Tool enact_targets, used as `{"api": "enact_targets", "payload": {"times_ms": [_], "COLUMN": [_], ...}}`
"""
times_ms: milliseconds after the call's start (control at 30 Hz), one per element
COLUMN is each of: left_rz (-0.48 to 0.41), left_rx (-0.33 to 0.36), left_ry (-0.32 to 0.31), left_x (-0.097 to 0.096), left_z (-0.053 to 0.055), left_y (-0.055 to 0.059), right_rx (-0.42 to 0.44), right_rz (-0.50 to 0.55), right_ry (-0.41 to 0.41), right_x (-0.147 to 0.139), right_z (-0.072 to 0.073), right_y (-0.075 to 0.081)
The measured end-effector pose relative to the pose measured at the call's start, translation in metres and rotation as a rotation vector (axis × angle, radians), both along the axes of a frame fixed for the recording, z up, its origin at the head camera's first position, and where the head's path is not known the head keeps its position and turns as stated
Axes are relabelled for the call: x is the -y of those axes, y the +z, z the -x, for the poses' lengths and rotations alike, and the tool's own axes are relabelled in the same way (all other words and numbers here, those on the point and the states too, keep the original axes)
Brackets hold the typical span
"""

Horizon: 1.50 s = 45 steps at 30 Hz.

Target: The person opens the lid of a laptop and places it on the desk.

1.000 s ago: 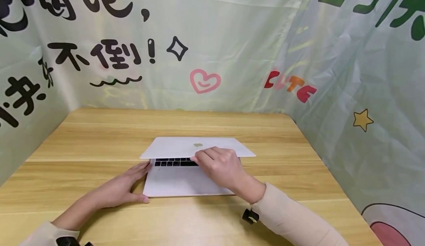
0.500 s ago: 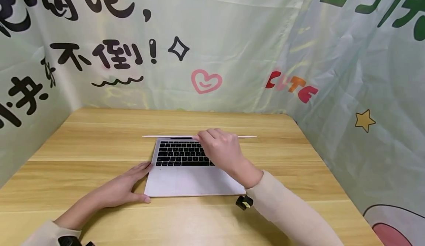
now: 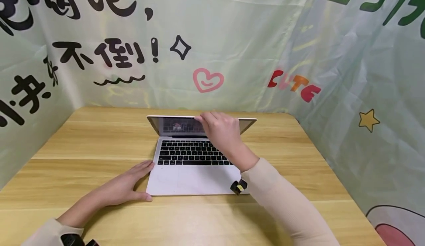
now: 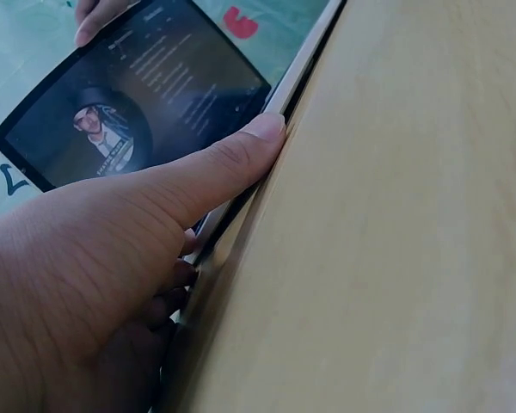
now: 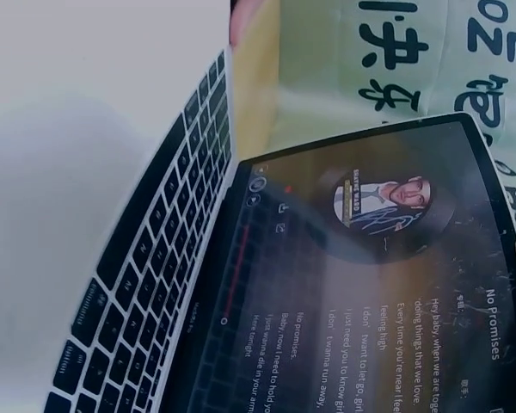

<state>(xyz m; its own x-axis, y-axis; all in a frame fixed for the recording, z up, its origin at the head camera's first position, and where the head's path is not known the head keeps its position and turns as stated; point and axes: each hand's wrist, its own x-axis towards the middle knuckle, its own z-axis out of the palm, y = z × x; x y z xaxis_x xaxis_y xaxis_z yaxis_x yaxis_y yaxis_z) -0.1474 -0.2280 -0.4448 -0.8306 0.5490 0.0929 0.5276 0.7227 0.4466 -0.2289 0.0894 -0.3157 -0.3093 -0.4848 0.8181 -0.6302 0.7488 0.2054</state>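
Note:
A silver laptop (image 3: 196, 179) sits on the wooden table with its lid tilted up at the back. Its keyboard (image 3: 189, 152) is bare of fingers, and in the right wrist view the lit screen (image 5: 370, 284) shows a song page with lyrics and a round portrait. At the top edge of the lid, my right hand (image 3: 223, 131) pinches the rim near the middle, hiding part of the screen. My left hand (image 3: 124, 189) lies at the laptop's left side, fingers extended along that edge. Its thumb (image 4: 241, 155) touches the front corner.
The wooden table (image 3: 93, 139) extends on every side of the laptop. Printed cloth (image 3: 245, 35) hangs close behind the table and along both sides. A small black device (image 3: 238, 187) on the right wrist hangs over the laptop's front right corner.
The lid has swung up and back from nearly closed, passing edge-on, and the keyboard and screen have come into view. My right hand rose with it; the left hand stayed in place.

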Motion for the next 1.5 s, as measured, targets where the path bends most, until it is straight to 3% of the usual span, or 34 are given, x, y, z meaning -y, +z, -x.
{"api": "enact_targets", "payload": {"times_ms": [500,1067,1500], "left_rz": [0.007,0.001,-0.010], "left_rx": [-0.013,-0.010,0.033], "left_ry": [0.001,0.000,0.001], "left_x": [0.002,0.000,0.000], "left_z": [0.001,0.001,-0.001], "left_y": [-0.003,-0.001,0.002], "right_rx": [0.021,0.088,0.154], "right_rz": [0.072,0.155,0.189], "right_ry": [-0.048,-0.012,-0.065], "right_x": [0.007,0.013,0.019], "right_z": [0.033,0.074,0.104], "right_y": [0.006,0.003,0.001]}}
